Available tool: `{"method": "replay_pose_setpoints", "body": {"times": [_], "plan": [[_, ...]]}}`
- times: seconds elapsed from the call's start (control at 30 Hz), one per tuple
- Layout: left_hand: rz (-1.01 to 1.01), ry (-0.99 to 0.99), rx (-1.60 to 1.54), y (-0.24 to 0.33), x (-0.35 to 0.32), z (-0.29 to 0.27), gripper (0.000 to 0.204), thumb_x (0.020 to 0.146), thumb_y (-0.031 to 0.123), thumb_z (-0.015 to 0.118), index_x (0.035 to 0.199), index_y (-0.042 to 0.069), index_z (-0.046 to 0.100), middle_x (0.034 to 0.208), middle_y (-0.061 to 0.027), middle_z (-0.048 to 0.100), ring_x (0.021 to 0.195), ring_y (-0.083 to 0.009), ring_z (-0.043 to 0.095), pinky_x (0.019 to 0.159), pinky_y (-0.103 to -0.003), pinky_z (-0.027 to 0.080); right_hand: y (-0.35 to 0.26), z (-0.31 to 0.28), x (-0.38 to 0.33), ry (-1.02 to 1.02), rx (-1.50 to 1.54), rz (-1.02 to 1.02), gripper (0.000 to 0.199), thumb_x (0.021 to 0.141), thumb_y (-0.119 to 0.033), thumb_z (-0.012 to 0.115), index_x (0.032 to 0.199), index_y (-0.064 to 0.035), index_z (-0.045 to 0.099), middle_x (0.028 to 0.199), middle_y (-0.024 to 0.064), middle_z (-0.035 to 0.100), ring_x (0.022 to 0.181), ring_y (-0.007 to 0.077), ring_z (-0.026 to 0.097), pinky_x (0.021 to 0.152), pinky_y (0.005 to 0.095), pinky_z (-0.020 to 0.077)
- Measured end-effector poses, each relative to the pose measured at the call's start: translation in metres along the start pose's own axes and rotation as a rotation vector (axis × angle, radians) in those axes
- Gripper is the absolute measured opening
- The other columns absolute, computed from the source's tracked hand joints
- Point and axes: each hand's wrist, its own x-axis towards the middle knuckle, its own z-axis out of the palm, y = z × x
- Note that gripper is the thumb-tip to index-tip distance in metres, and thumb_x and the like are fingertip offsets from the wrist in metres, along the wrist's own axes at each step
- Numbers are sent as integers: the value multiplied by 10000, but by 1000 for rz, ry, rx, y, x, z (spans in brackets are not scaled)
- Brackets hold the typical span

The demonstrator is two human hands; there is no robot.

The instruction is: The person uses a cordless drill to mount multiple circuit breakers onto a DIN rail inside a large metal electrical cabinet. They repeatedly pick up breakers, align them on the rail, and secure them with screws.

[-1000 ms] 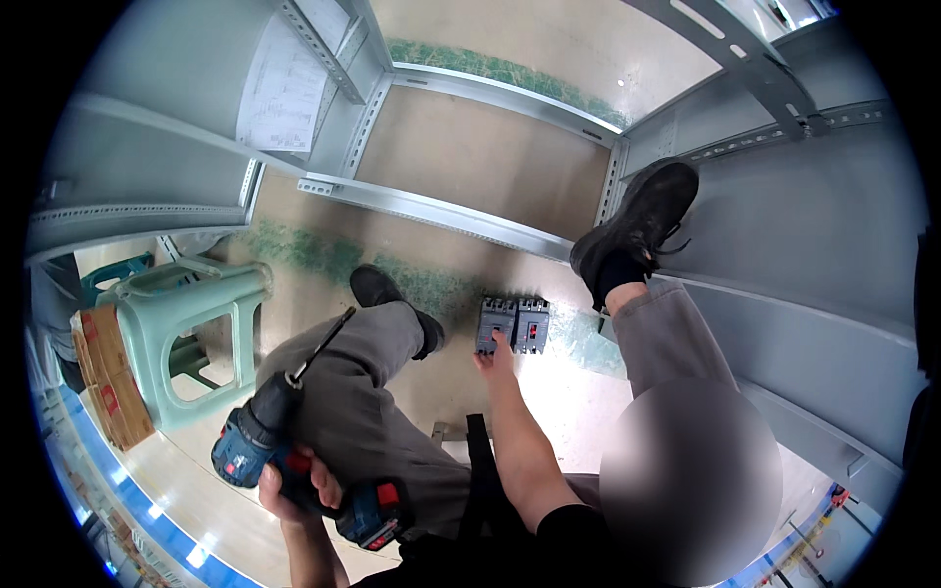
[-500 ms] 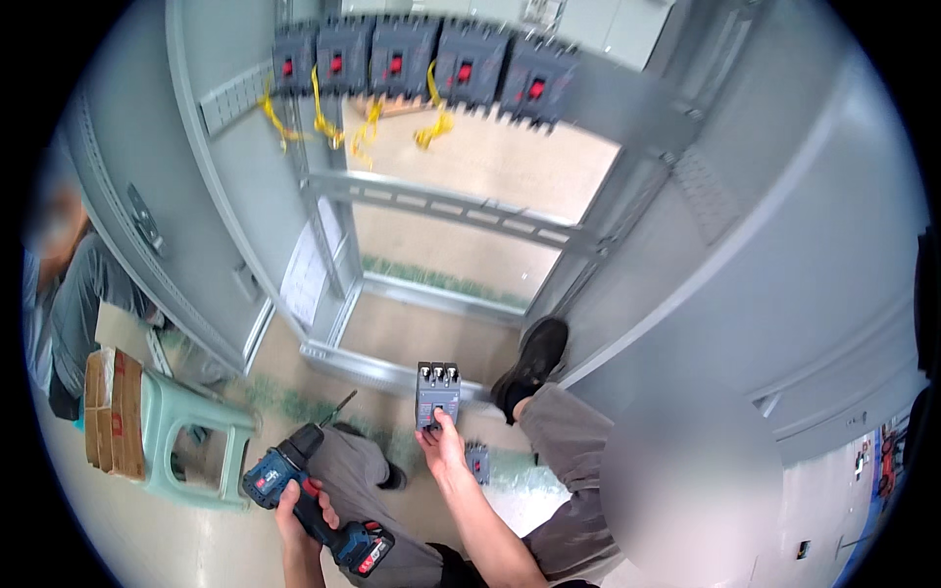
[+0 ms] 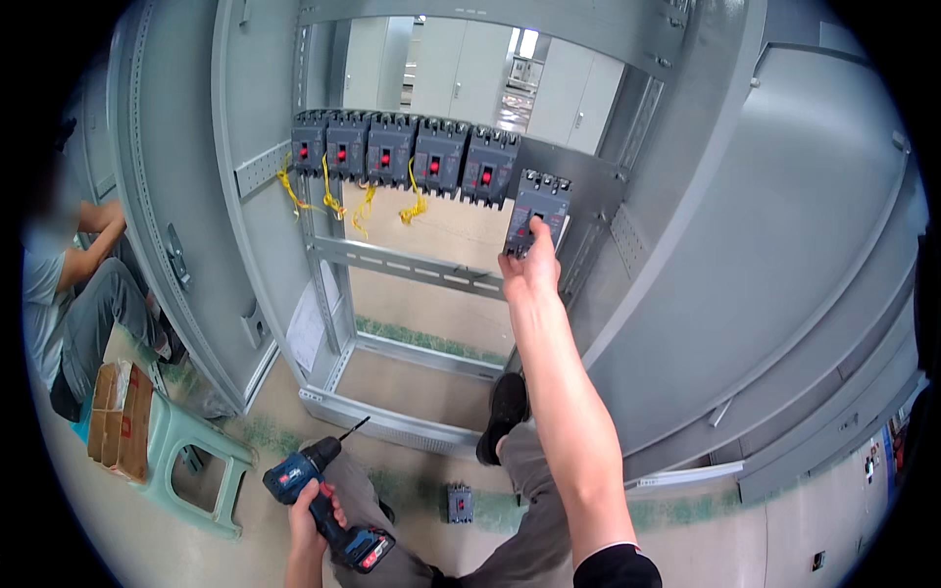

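My right hand (image 3: 532,263) grips a dark grey circuit breaker (image 3: 545,201) from below, its thumb on the front by the switch. The arm is stretched out, and the breaker sits at the right end of a row of several like breakers (image 3: 438,157) on the cabinet's mounting plate (image 3: 578,162). Whether it touches the plate I cannot tell. Low on the left, my left hand (image 3: 312,519) is closed round the handle of a blue and black cordless drill (image 3: 319,495), its long bit pointing up and right. Yellow wires (image 3: 412,208) dangle below the row.
Another breaker (image 3: 460,503) lies on the floor between my legs. A green plastic stool (image 3: 201,441) carries cardboard boxes (image 3: 121,421) at left; beyond it sits another person (image 3: 88,284). Metal cabinet sides, a slotted crossbar (image 3: 412,265) and a bottom rail (image 3: 392,421) surround the opening.
My right hand has lifted the breaker from low in front of me to the right end of the row. The view has tilted up. My left hand still holds the drill low.
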Motion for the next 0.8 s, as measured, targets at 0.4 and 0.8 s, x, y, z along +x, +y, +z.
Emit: {"method": "replay_pose_setpoints", "body": {"times": [0.4,0.8], "plan": [[-30,96,128,7,2,25,385,827,382,645,939,27,549,682,-106,555,527,-243,551,505,-377,481,-10,40,56,-68,47,-3,387,814,-367,720,1050,-89,591,978,45,608,860,171,548,806,364,449],[1639,-370,1139,82,46,299,101,779,16,693,874,23,659,790,-85,644,703,-277,628,646,-323,489,-12,34,68,-118,58,34,355,801,-335,757,1007,-85,610,945,-6,610,792,79,542,714,250,455]]}}
